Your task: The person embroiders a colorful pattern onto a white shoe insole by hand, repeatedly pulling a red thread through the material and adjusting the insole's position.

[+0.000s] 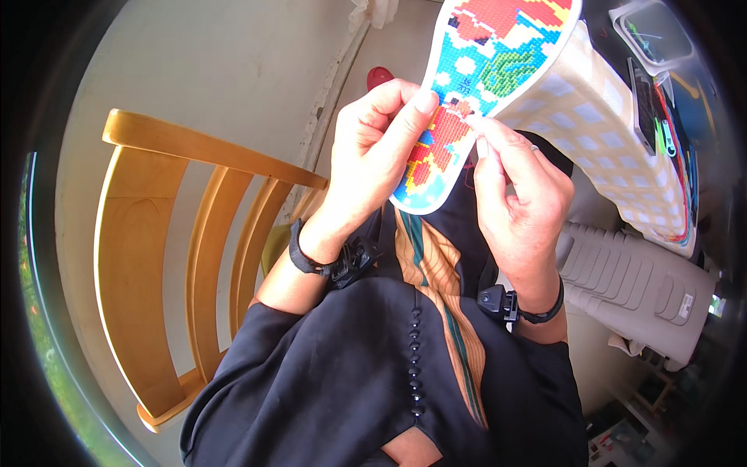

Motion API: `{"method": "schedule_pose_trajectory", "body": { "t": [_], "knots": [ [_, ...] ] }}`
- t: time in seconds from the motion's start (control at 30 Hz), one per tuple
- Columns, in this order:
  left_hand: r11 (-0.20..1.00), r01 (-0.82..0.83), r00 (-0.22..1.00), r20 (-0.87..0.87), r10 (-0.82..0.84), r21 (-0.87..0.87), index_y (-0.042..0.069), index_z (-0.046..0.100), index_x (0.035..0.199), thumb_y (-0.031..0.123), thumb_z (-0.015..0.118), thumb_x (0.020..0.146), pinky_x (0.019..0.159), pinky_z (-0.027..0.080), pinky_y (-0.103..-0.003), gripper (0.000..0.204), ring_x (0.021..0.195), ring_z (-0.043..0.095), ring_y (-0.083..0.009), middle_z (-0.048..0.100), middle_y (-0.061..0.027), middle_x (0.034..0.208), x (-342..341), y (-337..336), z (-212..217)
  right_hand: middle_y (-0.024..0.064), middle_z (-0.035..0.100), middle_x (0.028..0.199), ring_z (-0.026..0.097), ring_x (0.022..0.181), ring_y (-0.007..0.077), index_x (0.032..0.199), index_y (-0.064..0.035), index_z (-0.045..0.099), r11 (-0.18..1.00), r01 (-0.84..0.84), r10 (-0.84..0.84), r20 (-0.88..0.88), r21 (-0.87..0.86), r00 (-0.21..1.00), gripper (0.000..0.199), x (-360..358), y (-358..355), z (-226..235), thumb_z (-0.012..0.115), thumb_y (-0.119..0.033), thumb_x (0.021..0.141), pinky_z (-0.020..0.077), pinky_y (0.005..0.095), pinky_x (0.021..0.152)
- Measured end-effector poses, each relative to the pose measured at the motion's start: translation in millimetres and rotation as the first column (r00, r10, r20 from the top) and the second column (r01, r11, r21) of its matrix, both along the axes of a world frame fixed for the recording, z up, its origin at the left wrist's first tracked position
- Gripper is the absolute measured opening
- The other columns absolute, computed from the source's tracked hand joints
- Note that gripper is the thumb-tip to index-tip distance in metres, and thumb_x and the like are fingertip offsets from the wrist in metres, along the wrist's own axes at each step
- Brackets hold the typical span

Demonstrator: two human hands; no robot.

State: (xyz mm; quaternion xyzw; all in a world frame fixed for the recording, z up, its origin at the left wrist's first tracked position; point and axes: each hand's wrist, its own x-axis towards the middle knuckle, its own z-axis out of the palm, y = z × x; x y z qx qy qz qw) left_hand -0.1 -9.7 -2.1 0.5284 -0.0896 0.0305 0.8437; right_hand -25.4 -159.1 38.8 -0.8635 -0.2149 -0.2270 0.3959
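An embroidered shoe insole (498,54) with a white rim hangs in front of me, tilted, its toe end running out of the top of the picture. Its face carries blue, red, yellow and green cross-stitches. My left hand (369,148) is closed on the insole's left edge, thumb on the stitched face and fingers behind. At the opposite edge, my right hand (525,187) makes a pinch with thumb and forefinger, the tips close against the stitching. Whatever lies in that pinch is too small to make out.
On the left stands a slatted wooden chair (144,226) beside a pale wall. To the right, a checked cloth (580,101) drapes over a table bearing a phone (642,105) and a clear plastic box (654,35). A grey ribbed plastic seat (622,272) is below it.
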Motion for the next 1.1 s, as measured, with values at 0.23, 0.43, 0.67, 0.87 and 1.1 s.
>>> {"method": "schedule_pose_trajectory", "body": {
  "t": [0.23, 0.43, 0.67, 0.87, 1.1],
  "knots": [
    [1.0, 0.004, 0.999, 0.036, -0.005, 0.029, -0.001, 0.061, 0.087, 0.018, 0.057, 0.09, 0.061, 0.044, -0.016, 0.019, 0.068, 0.053, -0.0011, 0.062, 0.0, 0.077, -2, -2, 2, 0.0121, 0.065, 0.082, 0.06, 0.069, 0.0094, 0.1, 0.0055, 0.061, 1.0, 0.028, -0.029, -0.043, -0.007, 0.999, 0.022, -1, -3, 0, 0.053, 0.009, 0.08, 0.0466, 0.0205, 0.058],
    [0.997, -0.022, 0.998, 0.056, 0.018, 0.079, -0.001, 0.061, 0.086, 0.017, 0.057, 0.09, 0.06, 0.043, -0.016, 0.019, 0.067, 0.053, -0.0011, 0.062, 0.0, 0.074, -3, -3, 4, 0.0112, 0.065, 0.082, 0.058, 0.065, 0.0067, 0.099, 0.0048, 0.062, 0.999, 0.044, -0.046, -0.062, -0.028, 0.997, 0.022, 0, -2, 2, 0.053, 0.009, 0.08, 0.0447, 0.0196, 0.055],
    [0.837, -0.281, 0.932, 0.34, 0.122, 0.469, -0.001, 0.06, 0.081, 0.008, 0.062, 0.083, 0.051, 0.041, -0.022, 0.009, 0.056, 0.054, -0.011, 0.056, -0.0062, 0.064, -2, -7, 5, 0.0062, 0.061, 0.071, 0.051, 0.06, 0.0031, 0.096, 0.0048, 0.062, 0.995, 0.065, -0.052, -0.16, 0.078, 0.986, 0.019, -1, -3, 3, 0.053, 0.009, 0.079, 0.0415, 0.0181, 0.052],
    [0.601, -0.61, 0.679, 0.732, 0.061, 0.516, -0.002, 0.059, 0.083, -0.005, 0.061, 0.075, 0.053, 0.046, -0.028, 0.009, 0.057, 0.057, -0.0228, 0.059, -0.0121, 0.071, 0, -12, 2, 0.0158, 0.056, 0.065, 0.058, 0.052, 0.0249, 0.091, 0.0, 0.048, 0.953, 0.031, 0.036, -0.217, 0.3, 0.976, 0.009, 10, 9, -11, 0.052, 0.0, 0.083, 0.0441, 0.0333, 0.048],
    [0.812, -0.321, 0.867, 0.496, 0.045, 0.487, -0.004, 0.059, 0.081, -0.001, 0.06, 0.08, 0.052, 0.044, -0.026, 0.003, 0.057, 0.055, -0.0194, 0.058, -0.0114, 0.069, -3, -1, 5, 0.0029, 0.059, 0.076, 0.054, 0.067, 0.007, 0.087, 0.0006, 0.058, 0.826, 0.175, 0.143, -0.499, 0.536, 0.855, 0.022, 35, -32, -18, 0.046, -0.018, 0.093, 0.0462, 0.0221, 0.063]
  ]
}}
